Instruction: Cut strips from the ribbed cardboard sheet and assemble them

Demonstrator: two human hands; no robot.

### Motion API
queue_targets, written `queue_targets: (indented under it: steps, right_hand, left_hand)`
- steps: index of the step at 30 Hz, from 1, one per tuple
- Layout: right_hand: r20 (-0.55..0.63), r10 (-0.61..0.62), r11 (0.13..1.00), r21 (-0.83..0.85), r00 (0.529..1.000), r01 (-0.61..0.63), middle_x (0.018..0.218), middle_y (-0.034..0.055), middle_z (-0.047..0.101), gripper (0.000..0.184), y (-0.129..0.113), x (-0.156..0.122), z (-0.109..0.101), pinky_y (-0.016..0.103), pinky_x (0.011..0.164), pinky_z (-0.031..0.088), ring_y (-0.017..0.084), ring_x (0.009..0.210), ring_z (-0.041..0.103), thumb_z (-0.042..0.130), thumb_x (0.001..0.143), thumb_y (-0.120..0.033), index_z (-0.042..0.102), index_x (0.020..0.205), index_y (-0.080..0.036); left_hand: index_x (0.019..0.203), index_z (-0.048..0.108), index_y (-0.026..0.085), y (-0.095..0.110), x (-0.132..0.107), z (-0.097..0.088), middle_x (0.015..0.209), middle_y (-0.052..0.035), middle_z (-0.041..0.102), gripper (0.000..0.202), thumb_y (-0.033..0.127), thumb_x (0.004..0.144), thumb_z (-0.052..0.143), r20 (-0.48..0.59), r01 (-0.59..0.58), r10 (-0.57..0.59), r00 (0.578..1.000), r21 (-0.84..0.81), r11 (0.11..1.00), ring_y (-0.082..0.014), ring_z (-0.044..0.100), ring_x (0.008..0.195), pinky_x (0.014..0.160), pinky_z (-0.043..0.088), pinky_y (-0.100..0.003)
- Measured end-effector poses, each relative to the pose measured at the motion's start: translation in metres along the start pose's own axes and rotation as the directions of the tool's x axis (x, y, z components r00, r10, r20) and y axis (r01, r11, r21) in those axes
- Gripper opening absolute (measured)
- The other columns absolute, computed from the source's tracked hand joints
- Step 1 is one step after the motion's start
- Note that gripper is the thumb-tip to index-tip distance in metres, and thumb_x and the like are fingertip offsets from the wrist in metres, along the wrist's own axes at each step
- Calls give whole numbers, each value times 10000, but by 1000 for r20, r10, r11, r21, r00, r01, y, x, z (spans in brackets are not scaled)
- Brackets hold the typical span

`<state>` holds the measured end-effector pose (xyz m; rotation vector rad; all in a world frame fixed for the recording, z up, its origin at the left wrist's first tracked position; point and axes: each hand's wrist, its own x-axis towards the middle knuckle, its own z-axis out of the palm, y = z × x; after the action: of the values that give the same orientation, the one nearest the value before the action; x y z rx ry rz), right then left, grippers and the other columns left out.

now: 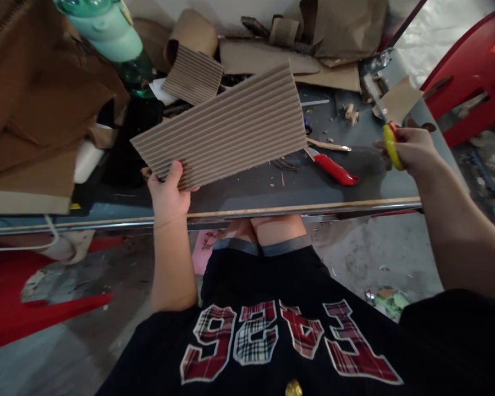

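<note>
Cardboard took centre stage: the corrugated sheet [225, 129] was up off the desk [272, 192], tilted, its far end rising toward one o'clock, and pinched only at its near corner down at seven o'clock by the left hand [169, 192]. Thumb on top, fingers [180, 171] curled underneath, clamped tight on that one corner. Risky hold, that: with so much sheet hanging out past the grip, it looked likely to sag, twist or slip free and sweep across the clutter below. Over at three o'clock the right hand [412, 151] was closed into a fist around a yellow-handled tool [390, 144], red showing at its top; whether it was a cutter or scissors I couldn't tell, and no blade showed. If an edge was out, bringing it to a wobbling, one-corner-held sheet could send the cut wandering or toward the left thumb. A red utility knife [334, 169] lay loose on the desk just under the sheet's lower right corner, with a thin wooden stick [328, 145] beside it and scraps all round. A green bottle [111, 33] stood at eleven o'clock among stacked brown cardboard [37, 93].
</note>
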<state>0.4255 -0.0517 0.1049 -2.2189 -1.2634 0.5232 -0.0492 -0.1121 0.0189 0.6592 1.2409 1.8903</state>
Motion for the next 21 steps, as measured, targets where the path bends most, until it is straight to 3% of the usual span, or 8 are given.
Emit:
queue_targets:
  steps: [3,6,9,13,15,17,19,21]
  right_hand:
    - [-11,45,959,281,999,-40,577,-28,536,387,-12,-15,-3,338,612,437,111,521,566,711,918,-5,531,628,-188]
    - [-92,-19,891,450,996,59,519,-56,475,469,-29,-27,-1,338,612,488,99,482,493,749,852,67,488,573,-205]
    - [-88,-46,766,637,995,91,540,-84,391,441,-46,-34,3,304,602,463,72,482,406,629,995,-19,468,637,-220]
    - [192,-43,777,624,980,-89,544,-62,313,572,-59,-42,2,314,496,227,39,436,287,257,1172,-322,423,633,-223]
    - [441,-150,836,534,885,-125,538,-55,293,662,-57,-50,0,317,476,167,48,412,269,101,1147,-536,413,647,-234]
    - [606,-234,874,474,760,-109,575,-52,387,653,-50,-61,-2,288,455,192,59,431,325,400,1006,-816,506,721,-237]
    - [688,-228,904,412,689,-112,662,-20,512,745,-41,-76,-2,277,451,279,80,501,419,815,612,-904,627,826,-216]
    - [731,-245,920,383,637,-85,737,6,541,890,-35,-94,-1,280,472,362,95,570,453,855,459,-936,672,905,-189]
  left_hand:
    - [857,662,170,-2,0,2,759,-5,667,719,539,386,1062,0,-9,9,1000,48,999,-154,633,560,401,594,-295]
    - [828,642,159,-4,1,4,750,-3,652,676,501,409,1047,-17,-21,22,1000,80,997,-149,618,548,476,649,-373]
    - [850,631,168,-7,1,3,764,4,651,665,503,447,1041,-17,-42,44,999,75,996,-140,613,573,489,638,-360]
    - [862,588,207,-9,3,1,765,11,638,686,462,415,1042,-70,-60,63,996,43,997,-140,602,583,445,572,-291]
    - [876,573,217,-9,5,0,775,8,649,676,453,437,1028,-106,-56,58,993,19,998,-140,611,593,409,514,-235]
    - [898,572,215,-9,6,-2,784,7,663,638,467,499,1001,-124,-47,49,991,16,999,-131,614,585,384,467,-197]
    - [930,574,210,-9,8,-4,804,4,684,563,444,591,957,-139,-42,44,989,17,999,-125,625,588,387,459,-183]
    - [958,564,209,-9,9,-5,829,-1,702,475,386,685,909,-165,-38,38,986,5,999,-125,643,609,408,471,-177]
